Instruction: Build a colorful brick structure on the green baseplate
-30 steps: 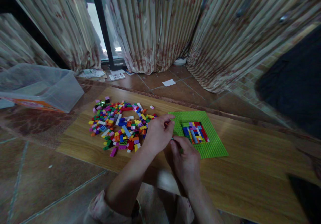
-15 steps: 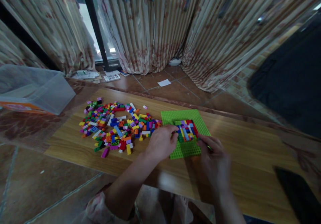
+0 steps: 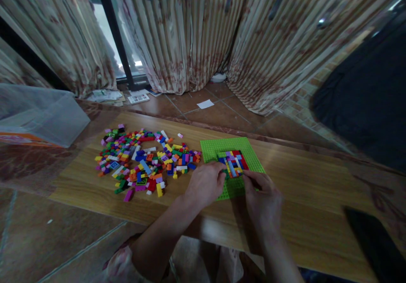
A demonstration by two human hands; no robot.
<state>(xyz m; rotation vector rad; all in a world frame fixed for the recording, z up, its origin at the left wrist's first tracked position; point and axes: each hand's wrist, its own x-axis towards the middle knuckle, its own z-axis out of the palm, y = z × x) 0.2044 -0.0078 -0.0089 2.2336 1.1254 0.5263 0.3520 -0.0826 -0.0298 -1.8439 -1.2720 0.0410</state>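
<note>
A bright green studded baseplate (image 3: 253, 152) lies on the wooden table, carrying a flat patch of coloured toy bricks (image 3: 234, 163) with red, blue, yellow and white among them. At the patch's left edge is my left hand (image 3: 206, 182), its fingers curled together and covering part of the plate. My right hand (image 3: 263, 194) pinches thumb and finger together at the patch's near right corner. Whatever sits between the fingertips of either hand is too small or hidden to make out. Left of the baseplate spreads a heap of loose toy bricks (image 3: 146, 160) in many colours.
A clear plastic bin (image 3: 44, 114) with an orange label stands at the table's left end. Near the right end is a dark flat object (image 3: 372, 240). Striped curtains (image 3: 177, 42) hang beyond the table (image 3: 304, 181), and papers (image 3: 138, 98) lie on the floor.
My right hand has shifted slightly left along the near edge of the brick patch. My left hand stays at its left side. The whole view has moved slightly.
</note>
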